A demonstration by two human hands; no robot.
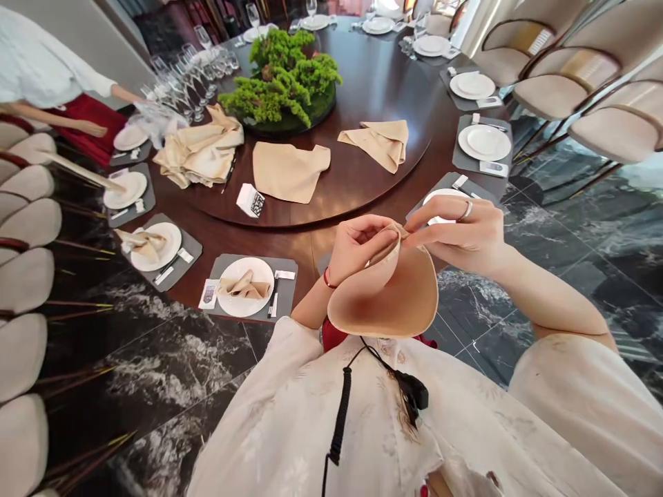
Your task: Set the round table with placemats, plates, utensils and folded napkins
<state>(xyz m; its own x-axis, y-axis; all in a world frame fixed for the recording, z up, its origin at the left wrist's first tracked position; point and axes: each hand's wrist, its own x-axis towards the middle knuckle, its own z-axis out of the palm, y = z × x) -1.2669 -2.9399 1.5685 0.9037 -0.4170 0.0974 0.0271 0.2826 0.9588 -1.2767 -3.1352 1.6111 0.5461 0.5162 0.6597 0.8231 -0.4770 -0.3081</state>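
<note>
In front of my chest, a beige cloth napkin (pixel 414 290) is held up by both hands, its lower part hanging in an open curl. My left hand (pixel 357 248) pinches the gathered upper edge between thumb and fingers. Close beside it, my right hand (pixel 460 231), with a ring on one finger, grips the same top edge with its fingertips. On the table, a flat beige napkin (pixel 290 171) and a loosely folded napkin (pixel 380 141) lie beyond my hands. A crumpled pile of napkins (pixel 202 148) sits to their left.
A round dark turntable (pixel 362 76) carries a green moss centrepiece (pixel 284 83). Plates with folded napkins (pixel 246 286) stand along the near left edge. Several wine glasses (pixel 191 76) crowd the back left, near a person in white (pixel 46 55). Chairs (pixel 549 90) line both sides.
</note>
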